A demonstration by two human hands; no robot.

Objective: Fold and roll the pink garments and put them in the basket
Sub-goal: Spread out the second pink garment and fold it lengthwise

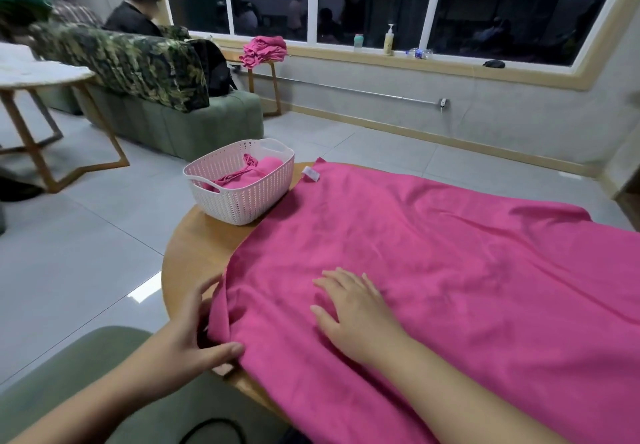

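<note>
1. The round wooden table (194, 253) in front of you is the landmark for everything below.
2. A large pink garment (433, 263) is spread flat over most of the table, with its right side hanging past the table's right edge.
3. The cloth is a bright, even pink with shallow wrinkles. A small white label (311, 173) sits at its far corner, close to the basket (242, 198).
4. It looks thin, soft and light, so it will likely sag, bunch and slide on the smooth wood. Nothing about it seems fragile.
5. The best place to take hold is probably the near left edge or a corner, where the hem lifts free of the table.
6. Your left hand (194, 333) is at the table's near left rim, thumb and fingers curled round the garment's edge, grasping a fold of it.
7. Your right hand (353, 308) lies flat on the cloth just to the right, fingers straight and spread, pressing down and gripping nothing.
8. The white woven basket stands at the table's far left edge and already holds pink rolled cloth (249, 175).
9. Beyond the table, by the window, a heap of pink garments (265, 49) waits on a small side table.
</note>
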